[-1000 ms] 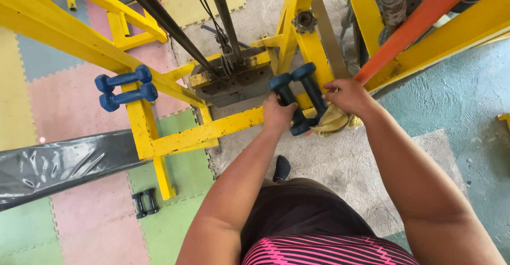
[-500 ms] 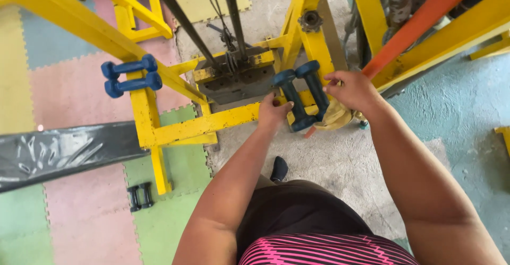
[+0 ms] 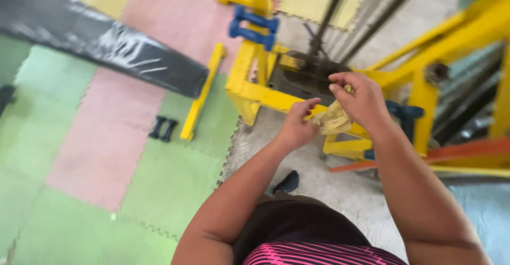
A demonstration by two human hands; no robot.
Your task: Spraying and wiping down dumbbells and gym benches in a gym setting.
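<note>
Both my hands hold a crumpled yellowish cloth (image 3: 332, 120) in front of me. My right hand (image 3: 360, 99) grips its upper part, and my left hand (image 3: 297, 124) pinches its lower left edge. Behind the cloth stands a yellow metal gym frame (image 3: 265, 92) with a dark weight stack (image 3: 303, 76). Two blue dumbbells (image 3: 405, 111) rest on the frame just right of my right hand, partly hidden by it.
A second blue dumbbell pair (image 3: 254, 27) sits on the frame farther back. A black padded bench (image 3: 101, 47) lies at upper left. Small black dumbbells (image 3: 162, 128) lie on coloured foam mats (image 3: 106, 153). An orange bar (image 3: 467, 150) crosses at right. My dark shoe (image 3: 287, 182) rests on concrete.
My hands have left the blue dumbbells on the frame and lifted the cloth up between them. The view has swung left and tilted.
</note>
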